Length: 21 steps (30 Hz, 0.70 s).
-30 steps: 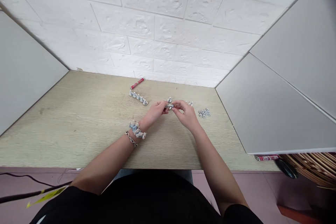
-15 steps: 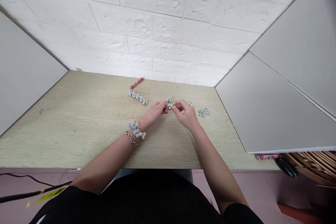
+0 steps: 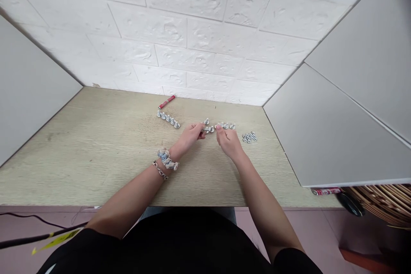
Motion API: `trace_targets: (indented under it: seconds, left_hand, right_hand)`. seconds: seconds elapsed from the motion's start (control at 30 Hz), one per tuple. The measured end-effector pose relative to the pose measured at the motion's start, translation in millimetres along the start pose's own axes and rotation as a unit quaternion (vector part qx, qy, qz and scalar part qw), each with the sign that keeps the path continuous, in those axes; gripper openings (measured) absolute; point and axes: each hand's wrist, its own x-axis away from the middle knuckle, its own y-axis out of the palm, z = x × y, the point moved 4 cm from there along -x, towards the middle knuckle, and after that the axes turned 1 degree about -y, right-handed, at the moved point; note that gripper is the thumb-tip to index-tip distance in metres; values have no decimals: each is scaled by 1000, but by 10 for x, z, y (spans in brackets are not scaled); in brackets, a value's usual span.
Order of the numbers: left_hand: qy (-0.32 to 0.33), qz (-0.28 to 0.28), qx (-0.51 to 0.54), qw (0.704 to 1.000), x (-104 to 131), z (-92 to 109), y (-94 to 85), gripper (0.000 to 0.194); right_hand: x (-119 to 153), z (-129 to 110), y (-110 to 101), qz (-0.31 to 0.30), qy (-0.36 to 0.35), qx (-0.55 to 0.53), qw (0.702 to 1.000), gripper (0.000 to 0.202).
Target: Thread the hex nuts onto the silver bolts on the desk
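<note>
My left hand pinches a silver bolt by its left end, low over the table. At the bolt's right end is a round metal part; I cannot tell whether it is on the bolt or behind it. My right hand is closed just to the right and apart from the bolt, thumb against curled fingers; anything inside is hidden. Another bolt stands behind my left fingertips. A short row of bolts stands behind my right hand. Right of that hand lies a cluster of nuts.
Several bolts with washers stand in a slanted row at the left. Behind them a red tube-shaped object lies near the white brick-pattern wall. Grey panels bound the right side. A woven basket is at lower right.
My right hand has come off the bolt and moved slightly right and down, its fingers curling in. More of the bolts behind it now show. My left hand stays put with the bolt.
</note>
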Motion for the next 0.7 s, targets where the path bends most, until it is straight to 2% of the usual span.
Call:
trace_targets:
  seconds: [0.1,0.23,0.27,0.43,0.6,0.7]
  left_hand:
    - [3,-3,5,1000,-3,-10,3,25]
    - [-1,-1,9,1000,-13,-14,-4,25]
    - [-2,-3,9,1000,-15,-14,-5,24]
    - [13,-11,3,1000,-6,-17,3,25]
    - [20,-15,-11,1000,12,-16,34,29]
    - [15,4,-4,1000,8,12,14,28]
  right_hand:
    - [9,-46,-13,16,-23,8,1000,49]
    - [18,-134,-29,30,-58,-14,998,18]
    - [19,-150,-27,27,-66,-23,997,15]
    - [3,-135,3,5,-80,-17,997,20]
    - [-9,28,-76,88,15,-53,995,55]
    - [-2,-11,-67,82,-15,-75,994,41]
